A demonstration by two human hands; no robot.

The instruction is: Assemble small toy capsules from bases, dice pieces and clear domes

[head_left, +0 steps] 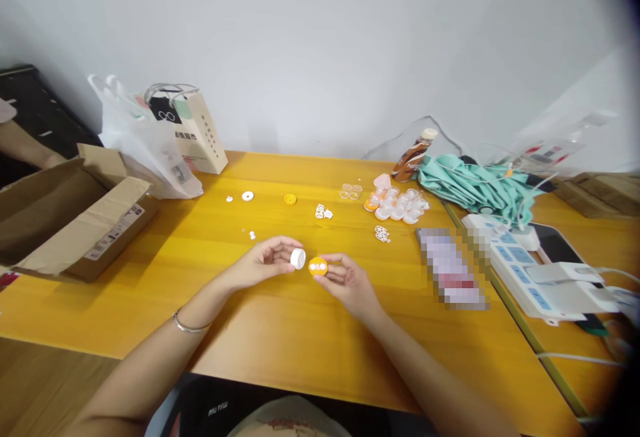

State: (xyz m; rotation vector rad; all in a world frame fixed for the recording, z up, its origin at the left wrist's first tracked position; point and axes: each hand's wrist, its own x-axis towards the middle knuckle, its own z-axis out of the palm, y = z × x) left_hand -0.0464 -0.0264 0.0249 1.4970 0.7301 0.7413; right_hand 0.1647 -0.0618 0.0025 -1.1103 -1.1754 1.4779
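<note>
Above the table's middle, my left hand (273, 258) pinches a small round white plastic part (298, 259) between thumb and fingers, its face turned to the right. Close beside it, my right hand (350, 282) grips a yellow round cap (318, 266) with small white pieces inside. A narrow gap separates the two parts. Beyond my hands lie another yellow round part (290, 199), a white ring (247, 195) and small white openwork pieces (323, 211). More white openwork pieces (383, 234) lie to the right, near a cluster of clear-and-white round parts (400, 205).
An open cardboard box (110, 223), a white plastic bag (145, 143) and a paper bag (200, 133) stand left. Rightward are a bottle (415, 155), folded teal fabric (480, 187), a pixelated phone-like object (453, 267) and a power strip (520, 260). Another person's arm (25, 143) shows far left.
</note>
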